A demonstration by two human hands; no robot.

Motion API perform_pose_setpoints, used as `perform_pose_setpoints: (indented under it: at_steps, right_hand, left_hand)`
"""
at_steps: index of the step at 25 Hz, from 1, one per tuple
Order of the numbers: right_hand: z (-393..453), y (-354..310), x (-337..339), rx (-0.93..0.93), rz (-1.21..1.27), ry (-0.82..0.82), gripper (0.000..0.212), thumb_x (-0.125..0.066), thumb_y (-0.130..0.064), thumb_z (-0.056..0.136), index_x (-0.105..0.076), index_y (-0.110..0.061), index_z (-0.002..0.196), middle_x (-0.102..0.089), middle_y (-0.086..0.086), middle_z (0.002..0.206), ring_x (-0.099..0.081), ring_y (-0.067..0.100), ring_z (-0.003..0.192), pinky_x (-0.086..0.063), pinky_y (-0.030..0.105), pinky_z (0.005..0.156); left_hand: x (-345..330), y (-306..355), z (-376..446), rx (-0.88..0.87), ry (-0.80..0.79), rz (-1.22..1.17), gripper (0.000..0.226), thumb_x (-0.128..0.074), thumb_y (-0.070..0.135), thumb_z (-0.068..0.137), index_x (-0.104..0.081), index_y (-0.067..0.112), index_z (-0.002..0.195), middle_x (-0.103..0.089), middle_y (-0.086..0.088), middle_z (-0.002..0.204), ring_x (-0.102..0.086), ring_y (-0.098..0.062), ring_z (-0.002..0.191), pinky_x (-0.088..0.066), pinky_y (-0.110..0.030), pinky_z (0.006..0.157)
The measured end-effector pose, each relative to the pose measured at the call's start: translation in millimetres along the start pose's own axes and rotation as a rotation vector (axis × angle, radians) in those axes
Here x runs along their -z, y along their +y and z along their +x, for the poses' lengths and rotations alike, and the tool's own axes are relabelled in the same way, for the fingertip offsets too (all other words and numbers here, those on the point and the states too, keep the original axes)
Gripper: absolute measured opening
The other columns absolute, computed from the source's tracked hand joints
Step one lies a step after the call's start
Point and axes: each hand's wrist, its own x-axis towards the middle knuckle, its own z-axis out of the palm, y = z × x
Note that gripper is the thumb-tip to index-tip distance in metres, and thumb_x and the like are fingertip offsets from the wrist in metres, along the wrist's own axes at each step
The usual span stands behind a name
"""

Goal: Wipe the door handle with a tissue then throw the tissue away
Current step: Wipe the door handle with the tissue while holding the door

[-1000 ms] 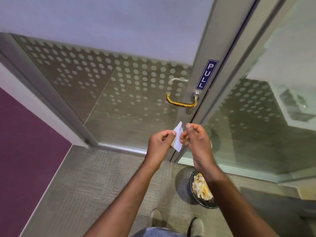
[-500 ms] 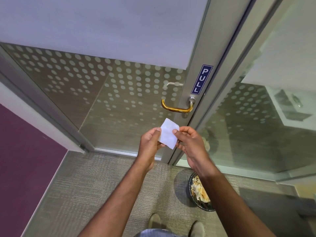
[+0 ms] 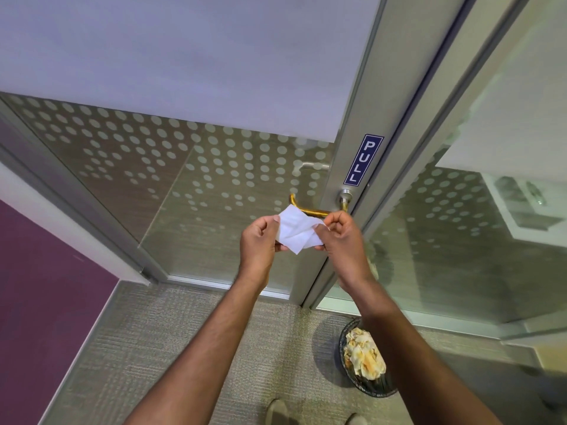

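Tissue point(image 3: 299, 230) white, spread between my hands, just below gold door handle point(image 3: 310, 210), overlapping its bar in view. My left hand point(image 3: 259, 240) pinches left edge, my right hand point(image 3: 342, 237) pinches right edge. Glass door point(image 3: 214, 179) behind. Bin point(image 3: 368, 386) on carpet point(image 3: 147, 348) lower right, crumpled paper inside.

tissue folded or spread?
Partly spread: the white paper tissue is stretched between the left hand and right hand, creased, one layer still overlapping.
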Motion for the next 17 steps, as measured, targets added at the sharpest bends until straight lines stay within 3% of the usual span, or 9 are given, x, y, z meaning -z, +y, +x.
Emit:
perform_pose_setpoints:
  at_steps: [3, 7, 9, 11, 14, 17]
  right_hand:
    - [23.6, -8.2, -5.0, 0.12, -0.223, 0.039, 0.014, -0.063, -0.008, 0.094, -0.058, -0.021, 0.091, -0.062, -0.006, 0.08, -0.059, 0.012, 0.073, -0.05, 0.03, 0.066]
    - [37.3, -15.5, -9.1, 0.314, -0.55, 0.075, 0.01, -0.06, -0.01, 0.093, -0.061, -0.02, 0.097, -0.06, -0.01, 0.096, -0.059, 0.015, 0.094, -0.047, 0.031, 0.08]
    - [35.4, -10.6, -10.9, 0.342, -0.867, 0.123, 0.006, -0.064, -0.022, 0.091, -0.063, -0.023, 0.096, -0.061, -0.004, 0.102, -0.057, 0.02, 0.099, -0.048, 0.037, 0.081]
    - [31.0, -3.7, -14.1, 0.385, -1.164, 0.198, 0.015, -0.069, -0.036, 0.087, -0.065, -0.026, 0.098, -0.062, -0.002, 0.106, -0.056, 0.023, 0.1, -0.046, 0.04, 0.081]
    - [26.4, 0.7, -28.6, 0.573, -1.235, 0.141, 0.031, -0.062, -0.034, 0.093, -0.063, -0.021, 0.121, -0.062, 0.001, 0.124, -0.056, 0.024, 0.111, -0.044, 0.041, 0.093]
    - [27.5, 7.8, -46.1, 0.578, -1.338, -0.045, 0.056, -0.05, -0.012, 0.098, -0.039, -0.01, 0.153, -0.046, 0.011, 0.155, -0.046, 0.026, 0.14, -0.03, 0.044, 0.118]
  left_hand:
    - [-7.6, 2.4, 22.1, -0.024, 0.028, 0.03, 0.017, -0.059, 0.016, 0.105, -0.072, 0.013, 0.093, -0.072, -0.002, 0.08, -0.061, -0.017, 0.065, -0.052, -0.027, 0.055]
    - [-17.1, 5.7, 51.4, -0.053, 0.056, 0.106, 0.014, -0.065, 0.014, 0.1, -0.072, 0.014, 0.088, -0.07, -0.003, 0.079, -0.059, -0.014, 0.064, -0.051, -0.029, 0.058]
    - [-18.8, 6.4, 66.7, -0.101, 0.077, 0.21, 0.014, -0.07, 0.014, 0.096, -0.072, 0.018, 0.082, -0.07, 0.001, 0.076, -0.059, -0.011, 0.064, -0.051, -0.031, 0.061]
    - [-19.3, 5.4, 77.0, -0.148, 0.067, 0.317, 0.016, -0.075, 0.015, 0.092, -0.071, 0.023, 0.079, -0.068, 0.008, 0.072, -0.056, -0.003, 0.062, -0.049, -0.028, 0.063]
    - [-20.8, 2.5, 83.1, -0.191, 0.041, 0.416, 0.015, -0.08, 0.016, 0.09, -0.07, 0.02, 0.079, -0.061, 0.013, 0.064, -0.052, 0.003, 0.056, -0.042, -0.018, 0.056]
    - [-22.9, 2.8, 86.8, -0.183, 0.048, 0.425, 0.014, -0.08, 0.018, 0.09, -0.069, 0.018, 0.081, -0.063, 0.011, 0.068, -0.053, 0.003, 0.056, -0.042, -0.016, 0.056]
